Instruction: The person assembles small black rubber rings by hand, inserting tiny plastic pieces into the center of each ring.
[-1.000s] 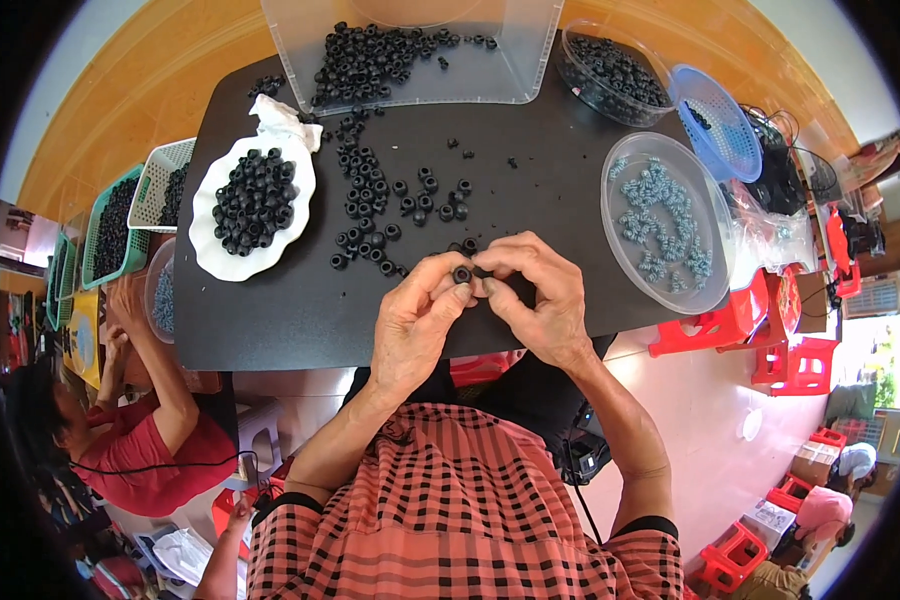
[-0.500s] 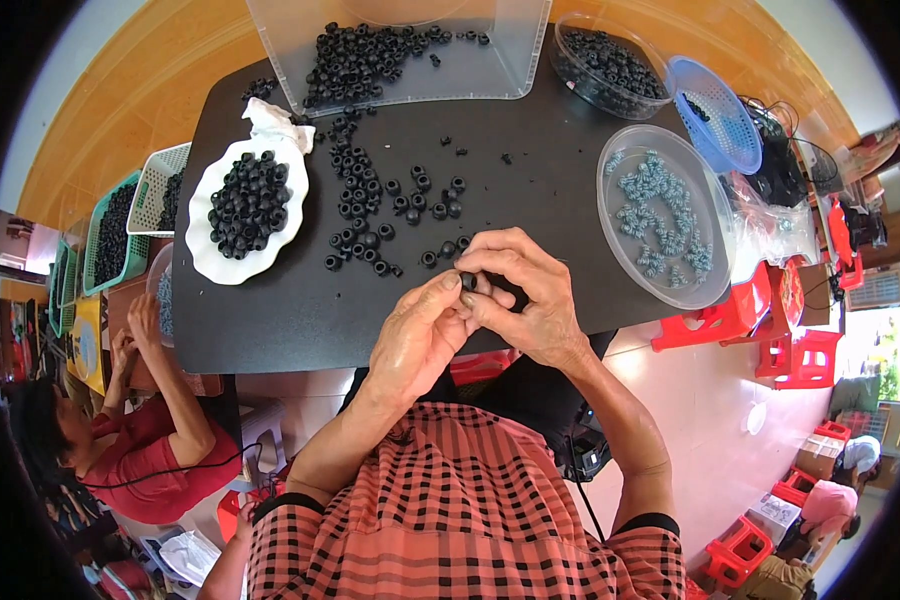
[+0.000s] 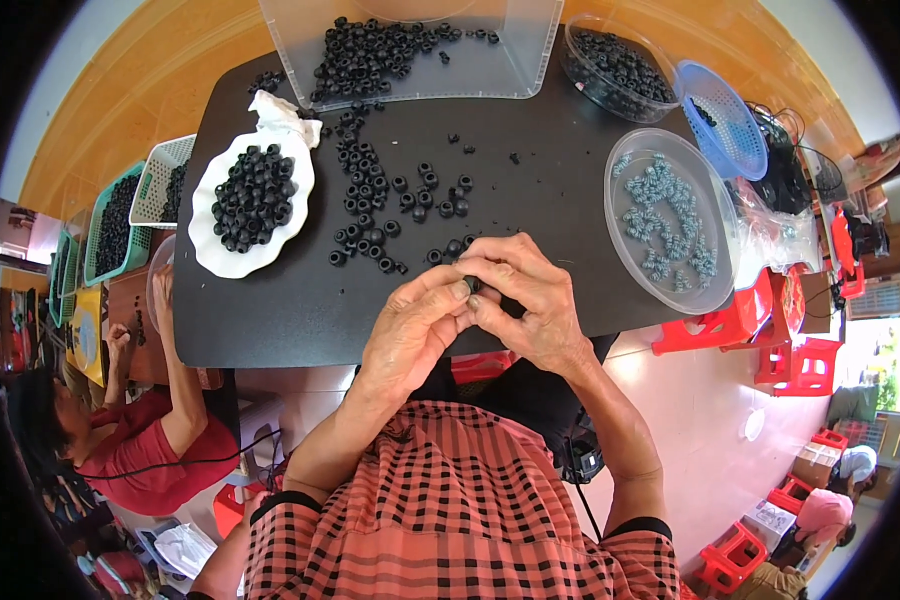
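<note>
My left hand (image 3: 417, 325) and my right hand (image 3: 530, 298) meet above the near edge of the dark table. Both thumbs and fingers are closed around a small black ring-shaped part (image 3: 472, 284). My fingertips cover most of it. More black hollow parts (image 3: 367, 237) lie loose just beyond my hands. To the left, a white scalloped plate (image 3: 206, 243) holds a heap of them. On the right, a clear round tub (image 3: 625, 262) holds small blue-grey pieces (image 3: 658, 187), too small to name.
A clear plastic bin (image 3: 480, 85) with black parts stands at the far edge, a clear bowl (image 3: 577, 80) and a blue basket (image 3: 747, 160) to its right. White cloth (image 3: 282, 118) touches the plate. At left, a co-worker's arm (image 3: 182, 385) reaches beside green baskets (image 3: 120, 262).
My left thumb and fingers have closed further over the black part. The co-worker's hands have moved apart, one reaching to a clear container. The whole view has shifted slightly.
</note>
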A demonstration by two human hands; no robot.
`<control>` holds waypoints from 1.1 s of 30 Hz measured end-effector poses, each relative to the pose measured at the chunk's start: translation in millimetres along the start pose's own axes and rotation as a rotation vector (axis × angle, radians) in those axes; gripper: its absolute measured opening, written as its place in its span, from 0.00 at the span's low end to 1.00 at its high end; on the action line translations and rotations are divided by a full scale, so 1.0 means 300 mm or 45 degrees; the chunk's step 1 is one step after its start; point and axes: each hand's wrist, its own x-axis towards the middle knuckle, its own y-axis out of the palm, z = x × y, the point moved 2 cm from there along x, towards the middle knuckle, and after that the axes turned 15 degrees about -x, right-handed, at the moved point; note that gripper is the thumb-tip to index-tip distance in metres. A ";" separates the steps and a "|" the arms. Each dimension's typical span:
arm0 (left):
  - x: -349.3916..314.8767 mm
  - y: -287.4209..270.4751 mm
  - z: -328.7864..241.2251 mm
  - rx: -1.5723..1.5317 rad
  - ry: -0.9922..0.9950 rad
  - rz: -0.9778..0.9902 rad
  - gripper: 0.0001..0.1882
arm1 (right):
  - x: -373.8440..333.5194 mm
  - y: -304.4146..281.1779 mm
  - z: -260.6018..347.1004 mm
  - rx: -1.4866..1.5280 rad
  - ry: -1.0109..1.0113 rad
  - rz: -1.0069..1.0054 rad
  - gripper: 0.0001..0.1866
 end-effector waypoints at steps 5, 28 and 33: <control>-0.013 0.018 -0.016 0.034 -0.157 -0.009 0.11 | 0.006 0.005 -0.003 -0.009 -0.086 0.065 0.16; -0.015 -0.009 0.000 0.306 -0.072 0.132 0.09 | 0.244 -0.015 -0.188 -0.242 0.252 0.122 0.08; -0.005 -0.010 0.003 0.245 -0.069 0.179 0.11 | 0.162 -0.098 -0.148 -0.132 0.344 -0.084 0.06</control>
